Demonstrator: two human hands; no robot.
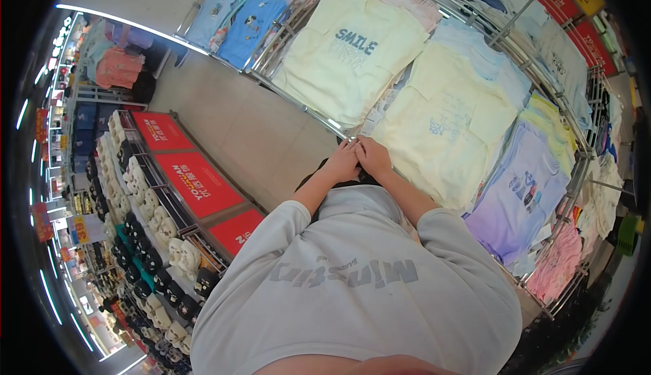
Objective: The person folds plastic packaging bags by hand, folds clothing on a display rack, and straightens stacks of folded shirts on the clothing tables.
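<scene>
My left hand [342,163] and my right hand [372,156] are close together in front of my body, beside the front metal rail [319,116] of a clothes rack. The fingers of both are curled and closed at the rail's edge. Whatever they hold, if anything, is too small or hidden to make out. Just beyond lie a pale yellow shirt with SMILE print [352,49] and a second pale yellow shirt [441,124], both spread flat on the rack.
A purple printed shirt [519,185] and a pink garment [559,260] lie farther right. Blue shirts [252,28] are at the far left end. Across the tiled aisle [237,127] stands a slipper display [159,219] with red signs [190,182].
</scene>
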